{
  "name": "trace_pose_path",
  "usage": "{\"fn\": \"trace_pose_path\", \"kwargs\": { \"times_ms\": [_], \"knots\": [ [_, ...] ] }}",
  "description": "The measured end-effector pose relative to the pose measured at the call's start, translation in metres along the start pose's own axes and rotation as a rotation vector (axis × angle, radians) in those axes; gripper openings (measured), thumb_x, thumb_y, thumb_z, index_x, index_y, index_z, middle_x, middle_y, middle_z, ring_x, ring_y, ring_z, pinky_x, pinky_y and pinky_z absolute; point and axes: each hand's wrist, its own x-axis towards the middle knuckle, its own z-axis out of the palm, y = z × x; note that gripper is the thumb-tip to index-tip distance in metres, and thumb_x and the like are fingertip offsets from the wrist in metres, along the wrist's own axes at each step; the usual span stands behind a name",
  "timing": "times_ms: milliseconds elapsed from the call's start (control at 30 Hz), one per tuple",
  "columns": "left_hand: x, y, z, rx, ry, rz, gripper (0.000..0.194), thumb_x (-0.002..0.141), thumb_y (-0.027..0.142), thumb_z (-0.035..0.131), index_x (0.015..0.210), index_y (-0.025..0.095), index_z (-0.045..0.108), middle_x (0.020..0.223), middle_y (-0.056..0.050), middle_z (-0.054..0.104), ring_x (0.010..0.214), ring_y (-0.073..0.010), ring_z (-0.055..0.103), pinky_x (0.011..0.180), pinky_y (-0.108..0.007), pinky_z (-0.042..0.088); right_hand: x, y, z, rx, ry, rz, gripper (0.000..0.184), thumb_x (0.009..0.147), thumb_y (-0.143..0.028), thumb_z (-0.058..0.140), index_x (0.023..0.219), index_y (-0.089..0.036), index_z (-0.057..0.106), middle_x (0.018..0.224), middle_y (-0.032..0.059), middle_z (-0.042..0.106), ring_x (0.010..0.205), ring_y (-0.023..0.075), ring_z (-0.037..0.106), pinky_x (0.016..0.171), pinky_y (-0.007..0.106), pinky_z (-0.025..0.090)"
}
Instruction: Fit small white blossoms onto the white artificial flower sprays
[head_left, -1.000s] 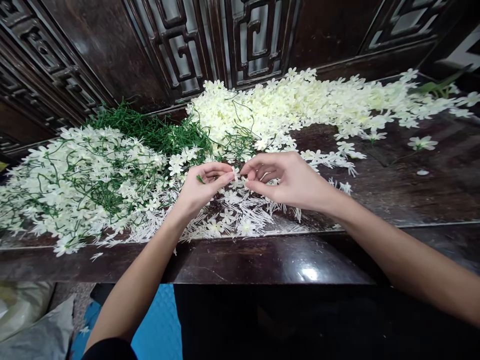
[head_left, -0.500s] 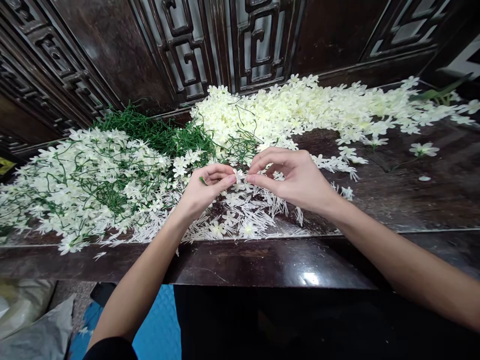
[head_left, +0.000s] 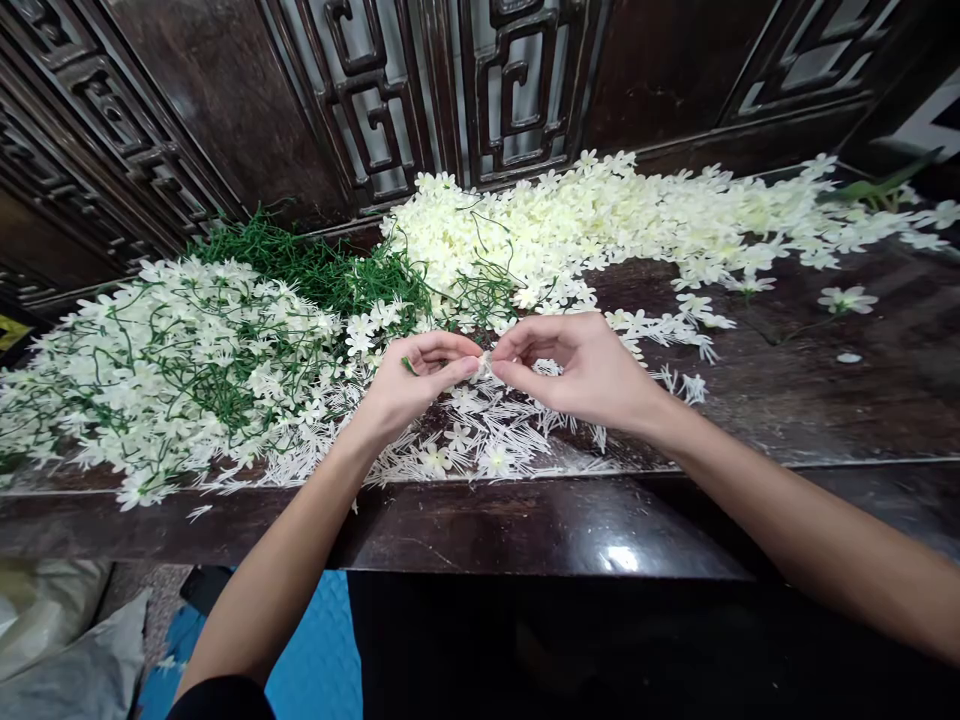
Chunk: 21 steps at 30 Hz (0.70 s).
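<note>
Between my fingertips, over the middle of the bench, is a small white artificial flower (head_left: pixel 485 364), mostly covered by the fingers. My left hand (head_left: pixel 420 378) pinches it from the left, with a bit of green stem (head_left: pixel 408 366) poking out near the thumb's base. From the right, my right hand (head_left: pixel 574 365) grips the flower between thumb and forefinger. Below the hands lies a scatter of thin white stamen pieces (head_left: pixel 517 430), with a few loose white blossoms (head_left: pixel 496 460) among them.
On the left spreads a heap of white flowers with green stems (head_left: pixel 187 350). Behind it lies a tangle of bare green stems (head_left: pixel 315 270). A long pile of cream blossoms (head_left: pixel 600 215) runs along the carved wooden backrest (head_left: pixel 517 90). A single stemmed flower (head_left: pixel 847 299) rests at right.
My right hand has come slightly down and its fingers have closed in around the flower. My left hand has shifted a little to the right. The piles have not moved.
</note>
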Motion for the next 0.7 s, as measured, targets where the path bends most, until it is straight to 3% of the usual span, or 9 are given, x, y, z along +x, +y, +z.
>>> {"fn": "trace_pose_path", "kwargs": {
  "times_ms": [233,433,700],
  "knots": [
    [-0.0004,0.0004,0.0003,0.005,-0.035,0.029,0.015,0.070,0.020,0.079,0.085,0.020,0.074,0.082,-0.003,0.072,0.072,-0.0114,0.064,0.068,-0.024,0.053,0.0005,0.0004,0.0008,0.058,-0.029,0.024,0.010,0.075,-0.016,0.069,0.084,-0.016,0.070,0.080,0.0051,0.069,0.071,0.0169,0.063,0.068,0.038,0.055],
    [-0.0014,0.0040,0.0027,-0.002,-0.030,0.000,0.016,0.068,0.027,0.080,0.078,0.018,0.072,0.076,-0.002,0.067,0.066,-0.0108,0.059,0.065,-0.025,0.050,0.0010,0.0017,0.0019,0.070,0.049,0.027,0.008,0.077,-0.018,0.069,0.084,-0.016,0.068,0.081,0.0051,0.069,0.071,0.0166,0.064,0.070,0.038,0.056],
    [0.0014,-0.0040,-0.0002,-0.006,0.070,-0.022,0.014,0.071,0.024,0.078,0.079,0.017,0.069,0.077,-0.002,0.065,0.067,-0.0093,0.056,0.064,-0.022,0.046,0.0018,0.0039,-0.0017,-0.022,0.034,-0.016,0.014,0.076,-0.021,0.067,0.088,-0.014,0.067,0.083,0.0066,0.069,0.074,0.0185,0.064,0.068,0.039,0.057]
  ]
}}
